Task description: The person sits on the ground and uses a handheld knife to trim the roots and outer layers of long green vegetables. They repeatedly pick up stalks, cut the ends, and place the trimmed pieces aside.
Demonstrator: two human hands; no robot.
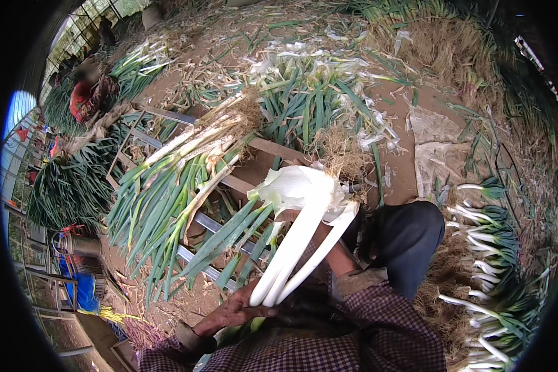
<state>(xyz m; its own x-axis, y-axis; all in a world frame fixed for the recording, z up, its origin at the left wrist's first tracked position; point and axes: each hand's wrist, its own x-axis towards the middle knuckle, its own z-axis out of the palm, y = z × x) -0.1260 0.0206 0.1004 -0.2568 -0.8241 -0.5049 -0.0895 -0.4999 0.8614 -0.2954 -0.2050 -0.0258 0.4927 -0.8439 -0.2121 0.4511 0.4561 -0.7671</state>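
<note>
Several thick white green onions slant in front of my body, their root tuft at the far end. My left hand is closed round their near end, where a bit of green leaf shows beneath. My right hand is behind the white stalks, closed against them near the root end; most of its fingers are hidden. A loosened, pale outer skin flares out to the left there, with green leaves hanging from it. Left of it, a pile of unpeeled green onions lies across a low metal-and-wood rack.
Peeled green onions lie in a row at the right, beside dry root trimmings. Leaf and skin scraps are heaped ahead. More bundles stand at the left, near a person in red. A blue bag lies lower left.
</note>
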